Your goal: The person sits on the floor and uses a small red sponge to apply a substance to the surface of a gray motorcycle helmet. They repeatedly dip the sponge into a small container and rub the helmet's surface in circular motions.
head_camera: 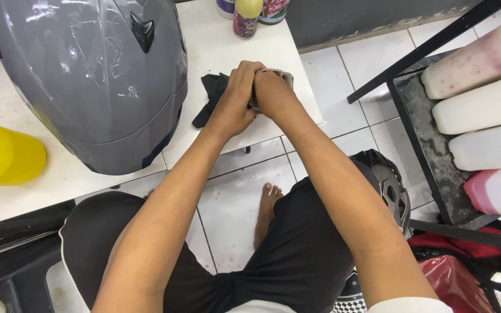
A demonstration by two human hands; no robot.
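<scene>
A white tabletop (215, 46) carries a large grey motorcycle helmet (94, 75) on its left part, with a yellow cap-shaped object (4, 155) lying at the near left edge. A black cloth (210, 95) lies toward the right (partly under the hands). At the far edge stand three bottles (247, 14), their tops cut off from view.

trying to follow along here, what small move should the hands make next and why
Probably reach the left hand to the black cloth lying right beside it. Both hands clasp a small silvery part on the white table, right hand gripping it.
</scene>
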